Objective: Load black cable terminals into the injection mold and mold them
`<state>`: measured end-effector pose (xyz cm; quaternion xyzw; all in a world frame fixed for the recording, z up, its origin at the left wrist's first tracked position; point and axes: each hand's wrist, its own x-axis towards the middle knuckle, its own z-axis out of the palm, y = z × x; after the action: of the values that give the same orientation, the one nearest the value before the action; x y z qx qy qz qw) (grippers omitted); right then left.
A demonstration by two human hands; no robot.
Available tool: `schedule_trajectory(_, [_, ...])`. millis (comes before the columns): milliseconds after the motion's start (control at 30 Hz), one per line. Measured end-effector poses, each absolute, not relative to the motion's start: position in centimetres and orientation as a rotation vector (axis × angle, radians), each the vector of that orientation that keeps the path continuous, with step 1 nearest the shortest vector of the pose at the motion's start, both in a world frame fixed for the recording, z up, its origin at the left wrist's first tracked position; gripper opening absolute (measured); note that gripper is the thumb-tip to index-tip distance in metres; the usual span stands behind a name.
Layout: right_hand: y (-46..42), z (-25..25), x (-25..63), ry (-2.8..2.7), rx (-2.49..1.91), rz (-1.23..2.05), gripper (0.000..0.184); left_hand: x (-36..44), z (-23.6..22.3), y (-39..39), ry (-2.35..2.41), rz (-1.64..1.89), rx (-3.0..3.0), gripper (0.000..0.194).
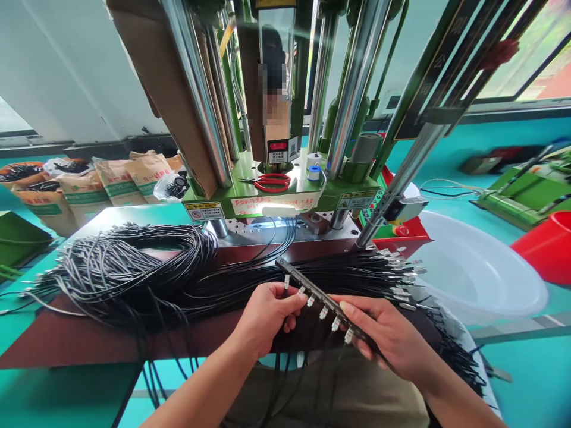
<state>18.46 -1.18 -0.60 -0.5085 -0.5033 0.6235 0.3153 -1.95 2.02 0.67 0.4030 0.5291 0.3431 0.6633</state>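
Note:
My right hand (379,327) grips the lower right end of a long dark metal bar (321,294), which tilts up to the left over the table edge. Several silver cable connectors (323,312) sit in a row along the bar, their black cables hanging below. My left hand (274,312) is closed at the bar's upper left part, thumb and finger pinched on a connector (302,290). Behind the bar lies a thick bundle of black cables (339,267) with silver connectors at its right end. A coiled heap of black cables (134,261) rests to the left.
A green press machine (241,202) with steel columns stands ahead, red-handled pliers (272,182) on its plate. Cables run into its lit lower gap. A red emergency button (400,230) is at right, near a large white basin (482,261). Paper sacks (84,190) stand far left.

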Motion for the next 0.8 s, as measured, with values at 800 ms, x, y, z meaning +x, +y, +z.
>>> schedule_trajectory(800, [-1.1,-0.5,18.2,-1.390,-1.350,1.624,0.056,-3.7,1.0,1.7,1.133,0.856,0.809,0.038])
